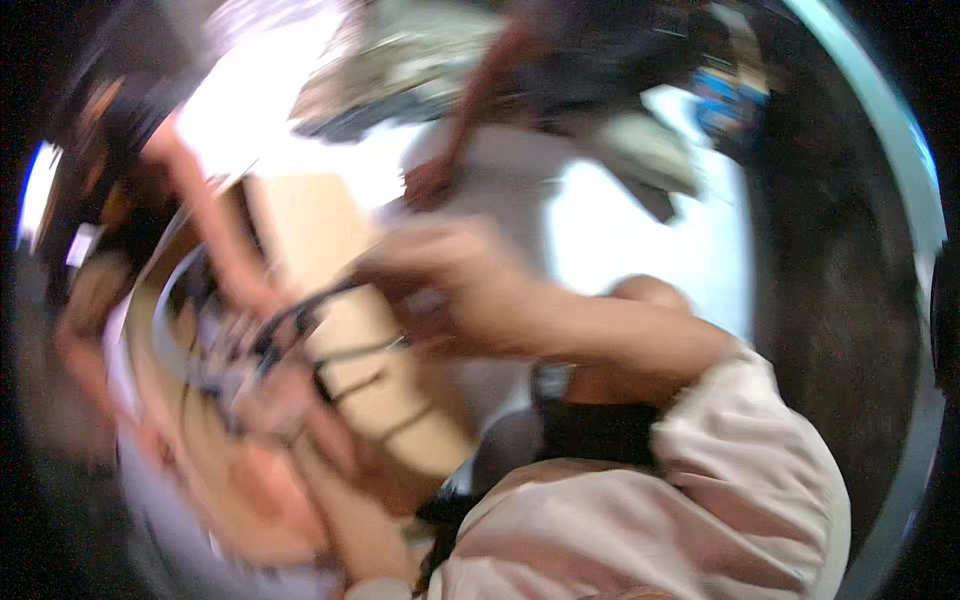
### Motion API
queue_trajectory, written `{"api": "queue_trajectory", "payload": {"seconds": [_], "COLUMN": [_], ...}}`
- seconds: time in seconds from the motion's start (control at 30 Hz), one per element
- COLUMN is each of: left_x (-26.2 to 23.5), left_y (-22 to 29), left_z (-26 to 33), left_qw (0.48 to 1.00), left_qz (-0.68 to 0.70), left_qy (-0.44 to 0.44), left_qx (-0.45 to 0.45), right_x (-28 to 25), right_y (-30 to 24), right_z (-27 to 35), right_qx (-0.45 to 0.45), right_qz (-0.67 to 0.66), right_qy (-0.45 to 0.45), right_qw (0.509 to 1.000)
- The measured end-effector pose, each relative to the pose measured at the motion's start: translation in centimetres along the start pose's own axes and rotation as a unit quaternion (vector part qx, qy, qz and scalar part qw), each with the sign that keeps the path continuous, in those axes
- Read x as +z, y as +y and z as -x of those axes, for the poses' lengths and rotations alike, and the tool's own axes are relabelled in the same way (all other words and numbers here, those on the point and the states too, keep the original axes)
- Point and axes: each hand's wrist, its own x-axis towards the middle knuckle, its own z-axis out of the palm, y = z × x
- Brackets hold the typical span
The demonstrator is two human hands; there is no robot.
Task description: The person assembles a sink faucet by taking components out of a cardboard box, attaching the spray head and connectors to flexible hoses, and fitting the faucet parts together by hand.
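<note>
Motion blur smears much of the head view. My right hand [455, 275] is raised near the middle, its fingers closed on the end of a dark cord-like strand [335, 292]. That strand runs left and down to a dark tangled bundle [262, 350]. Lower left, my left hand [290, 400] is at the bundle, but its fingers are too smeared to read. Below my right hand, several thin dark strands stretch across a tan board [370, 375]. Another person's hand [255, 295] reaches in from the upper left, close to the bundle.
A round tan container or tray [165, 300] with a pale rim lies at the left. Another person's hand [428, 185] rests on the white table [620, 220]. Pale plastic-looking bags [420, 60] sit at the back. A dark floor [830, 300] extends on the right.
</note>
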Motion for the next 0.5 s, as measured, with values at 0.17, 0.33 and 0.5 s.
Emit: {"api": "queue_trajectory", "payload": {"seconds": [0.17,0.33,0.5], "left_x": [3.2,4.3,3.8], "left_y": [1.6,1.9,2.2], "left_z": [-0.2,0.7,0.5], "left_qw": [0.998,0.998,0.998], "left_qz": [-0.045,-0.031,-0.037], "left_qy": [-0.035,-0.049,-0.050], "left_qx": [0.027,0.023,0.024], "right_x": [2.2,1.1,1.2], "right_y": [-1.6,-3.4,-3.8], "right_z": [0.4,1.7,1.8], "right_qx": [-0.033,-0.006,-0.012], "right_qz": [0.018,0.077,0.096], "right_qy": [0.077,0.038,0.067], "right_qw": [0.996,0.996,0.993]}}
